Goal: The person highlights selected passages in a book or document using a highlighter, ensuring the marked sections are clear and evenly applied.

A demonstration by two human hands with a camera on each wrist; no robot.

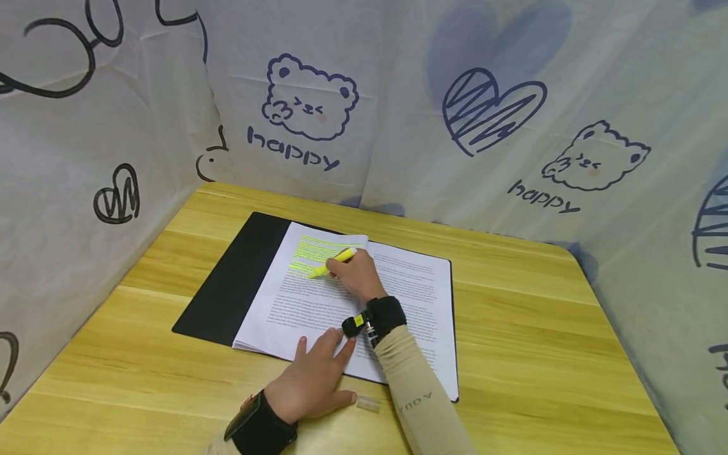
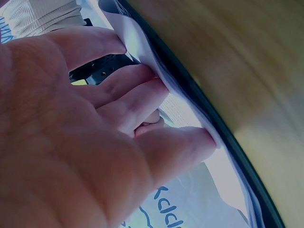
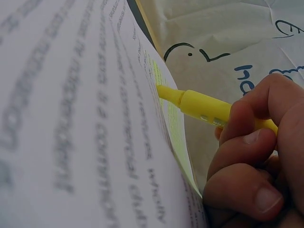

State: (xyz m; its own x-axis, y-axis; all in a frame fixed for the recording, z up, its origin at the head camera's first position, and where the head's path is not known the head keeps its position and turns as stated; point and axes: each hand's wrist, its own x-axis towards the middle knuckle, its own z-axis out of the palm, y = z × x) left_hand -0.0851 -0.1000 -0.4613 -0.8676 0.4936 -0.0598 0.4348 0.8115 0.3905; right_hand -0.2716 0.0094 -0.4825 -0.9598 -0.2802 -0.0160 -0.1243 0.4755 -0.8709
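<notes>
I have a pale wood-grain worktop [image 1: 529, 328] below me, its far corners rounded, closed in at the back and both sides by creased whitish sheeting [image 1: 398, 69]. Dark line drawings run over that sheeting: a cloud-edged bear [image 1: 309, 98] with "happy" beneath it, a second one further right, and a scribbled heart [image 1: 495, 110] between them, with a faint blue heart shape above. On the worktop, towards its middle, a black folder [image 1: 224, 284] lies open at a slight angle, bearing printed pages [image 1: 307, 309]. My hands' views show the right hand [image 1: 358, 275] pinching a yellow highlighter [image 1: 334, 262], which slants over the left page, its tip just under the bright yellow lines near the top. The left hand [image 1: 309, 382] holds nothing; its fingers are spread, fingertips on the pages' near edge. Its thumb lies just beside a small translucent piece [image 1: 368, 404] on the wood; whether they touch I can't tell
</notes>
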